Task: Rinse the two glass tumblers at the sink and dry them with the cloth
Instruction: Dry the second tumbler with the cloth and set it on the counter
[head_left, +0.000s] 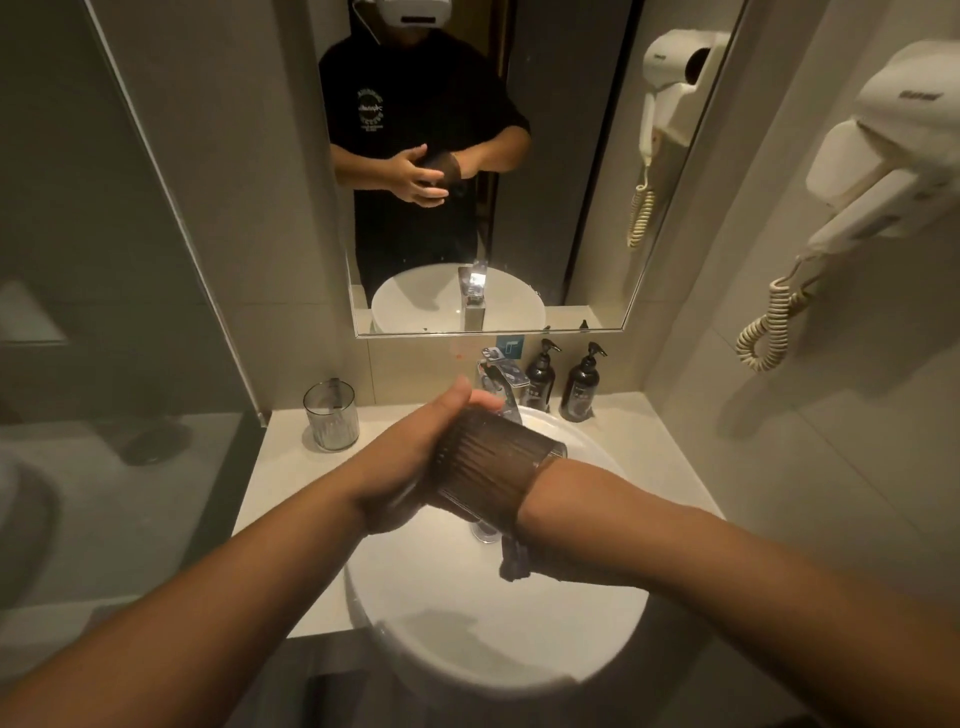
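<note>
Over the round white basin (597, 467), the left hand (410, 457) clasps a ribbed glass tumbler (498, 462); the right hand sits inside it with a dark cloth (514, 561), its fingers hidden. A second ribbed tumbler (331, 415) stands on the table (280, 483).

Two dark pump bottles (540, 375) (583, 383) are standing at the far counter edge, a hairdryer (893, 171) is hanging on the right wall, and a mirror (260, 156) is hanging above.

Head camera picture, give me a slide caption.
Left hand steadies a ribbed tumbler over the sink, right hand inside.
</note>
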